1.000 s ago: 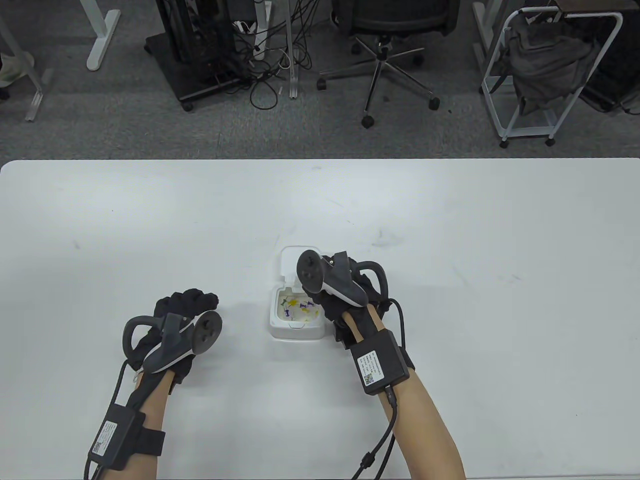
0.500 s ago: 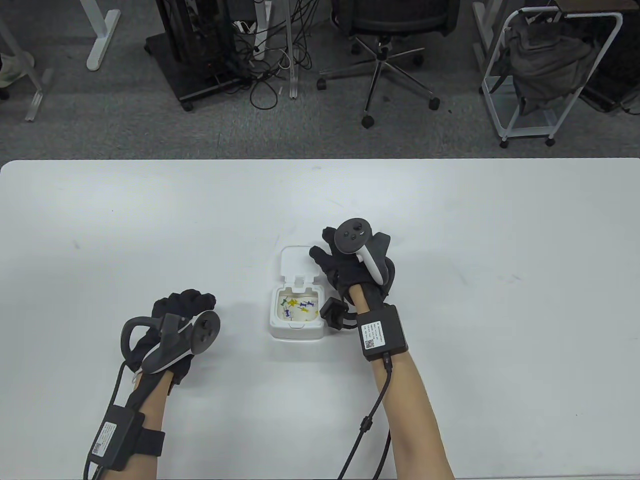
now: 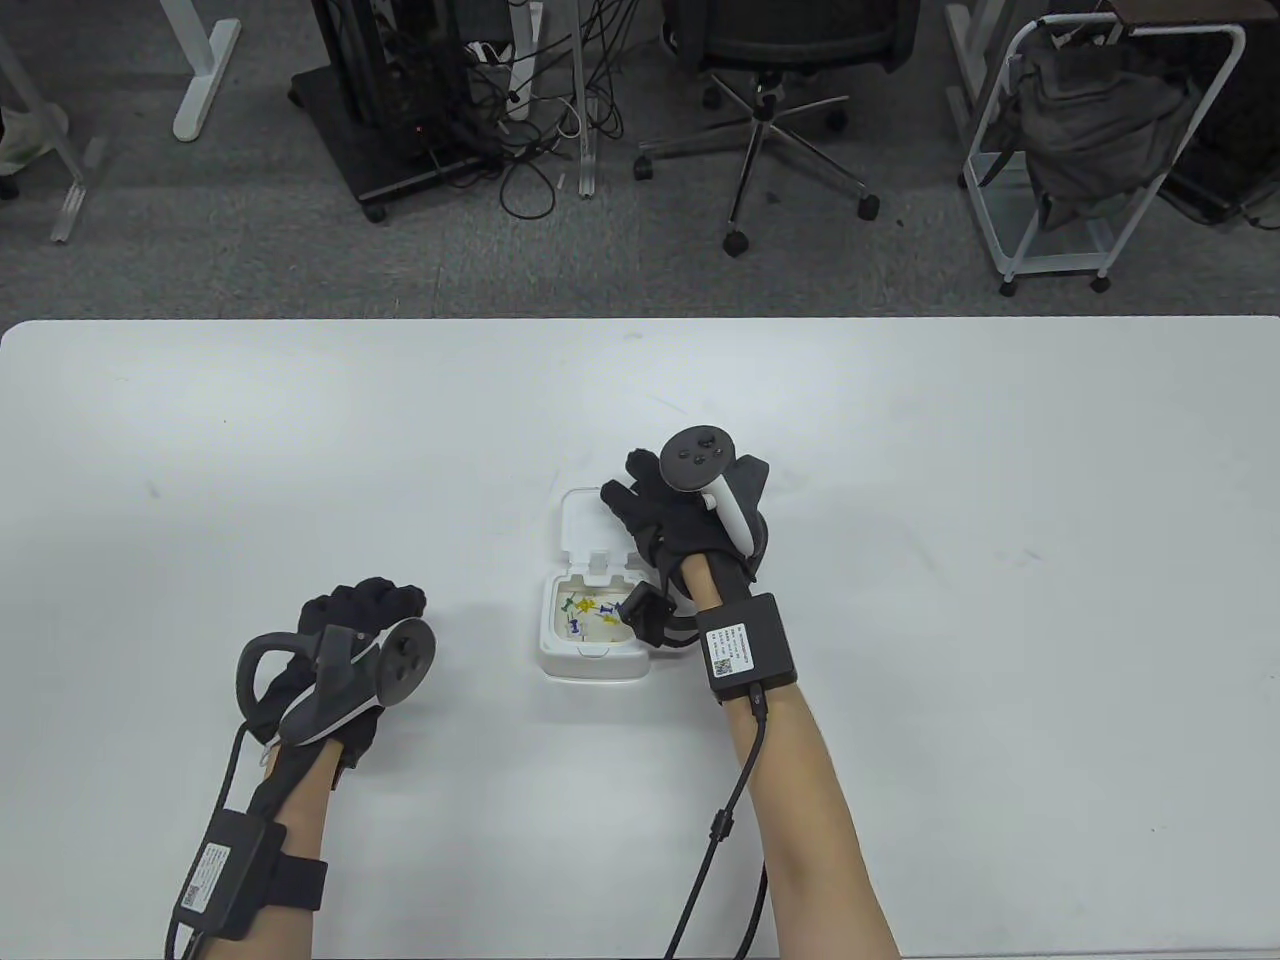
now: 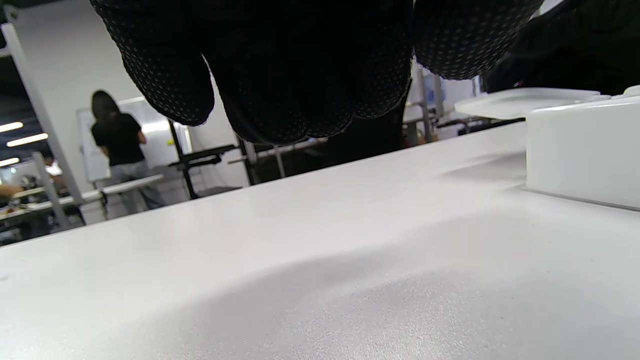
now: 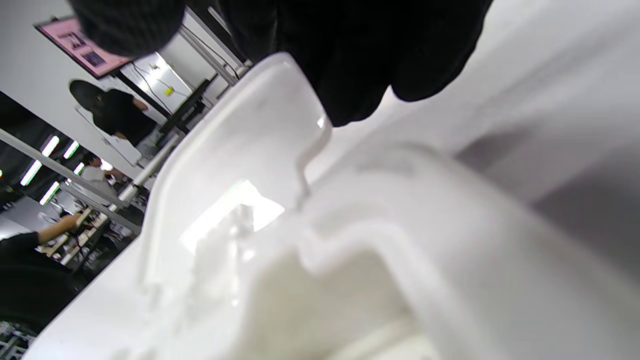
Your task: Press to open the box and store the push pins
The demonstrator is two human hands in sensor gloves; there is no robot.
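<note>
A small white box (image 3: 592, 660) stands open mid-table, its lid (image 3: 585, 520) hinged back on the far side. Several yellow, purple and green push pins (image 3: 590, 612) lie inside. My right hand (image 3: 625, 485) reaches over the box's right side, with its thumb and fingers, fairly straight, at the lid's far right corner. In the right wrist view its fingers (image 5: 370, 65) touch the lid (image 5: 235, 150) at its edge, above the box (image 5: 425, 240). My left hand (image 3: 385, 600) rests on the table left of the box, loosely curled and holding nothing. In the left wrist view the box (image 4: 585, 150) sits apart from those fingers (image 4: 280, 75).
The white table (image 3: 900, 450) stretches wide on both sides and behind the box. Beyond its far edge stand an office chair (image 3: 790, 60), a cable-strewn stand (image 3: 400, 100) and a white rack (image 3: 1100, 150) holding a grey bag. A person stands in the background of the wrist views.
My right hand lifted from over the box's inside, turned palm down and moved away to the lid's right corner, uncovering the pins. My left hand barely moved.
</note>
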